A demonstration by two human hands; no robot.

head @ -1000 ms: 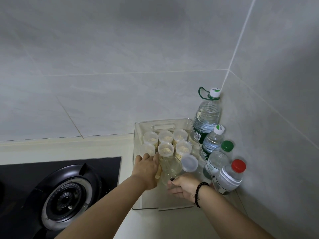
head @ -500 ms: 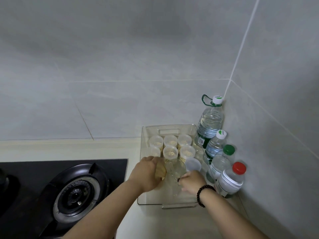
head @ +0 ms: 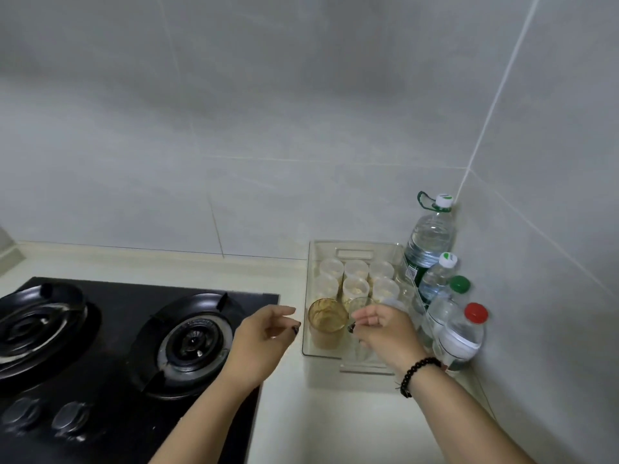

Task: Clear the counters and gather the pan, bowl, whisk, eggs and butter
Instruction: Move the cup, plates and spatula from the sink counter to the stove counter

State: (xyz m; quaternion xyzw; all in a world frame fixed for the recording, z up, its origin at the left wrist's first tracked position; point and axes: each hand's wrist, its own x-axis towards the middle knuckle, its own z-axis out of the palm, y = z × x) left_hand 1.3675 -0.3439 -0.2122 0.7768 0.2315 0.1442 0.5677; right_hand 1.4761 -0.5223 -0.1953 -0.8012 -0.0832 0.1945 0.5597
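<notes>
A clear plastic tray (head: pixel 366 368) stands on the pale counter in the corner. In its front left stands a brown-stained glass (head: pixel 326 324). Beside it is a clear glass (head: pixel 361 304), partly hidden by my right hand (head: pixel 385 333), which hovers over it with fingers loosely curled and nothing gripped. My left hand (head: pixel 264 336) is just left of the tray, fingers relaxed and holding nothing. Several small lidded cups (head: pixel 355 287) fill the tray's back. No pan, bowl, whisk, eggs or butter is in view.
Several water bottles (head: pixel 430 239) stand against the right wall, the nearest with a red cap (head: pixel 475 313). A black gas hob (head: pixel 191 343) with two burners and two knobs (head: pixel 70 420) takes up the left. Tiled walls close the corner.
Both hands have let go of the glasses, which now stand in the tray. My left hand has drawn back to the left, out of the tray. The view has swung left and shows more hob.
</notes>
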